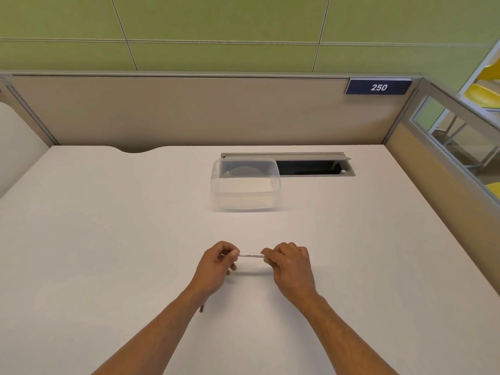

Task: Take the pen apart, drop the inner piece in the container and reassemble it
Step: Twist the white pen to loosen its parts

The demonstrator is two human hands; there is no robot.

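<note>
A white pen (252, 254) with small dark print lies level, left to right, held just above the table between both hands. My left hand (216, 263) pinches its left end; my right hand (290, 265) grips its right end. Both ends are hidden by fingers. A clear plastic container (244, 203) without a lid stands farther back, a little left of the pen's far side, and looks empty. A small dark object (201, 308) pokes out from under my left wrist; what it is I cannot tell.
Behind the container an open cable hatch (311, 169) is cut into the white table (108, 239). Beige partition walls close the back and right side, with a blue sign (378, 87) reading 250. The table's left edge curves away.
</note>
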